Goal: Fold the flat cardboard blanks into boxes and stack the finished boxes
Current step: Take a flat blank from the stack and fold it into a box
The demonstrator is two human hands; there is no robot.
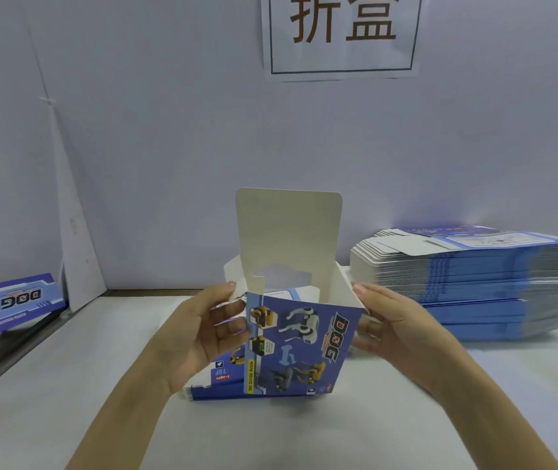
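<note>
Half-formed blue printed cardboard box (299, 347) held upright at white counter (67, 385).
Side walls pinched by left grip (196, 334) and right grip (396, 329).

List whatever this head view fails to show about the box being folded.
All in the head view:
- Bottom of the box: hidden behind its printed front panel.
- Right hand fingertips: behind the box's side wall.
- Left hand fingers: motion-blurred at the side flap.
- Stack of flat blanks: cut off by the right edge.
- Far-left box: blurred, small print unreadable.
</note>
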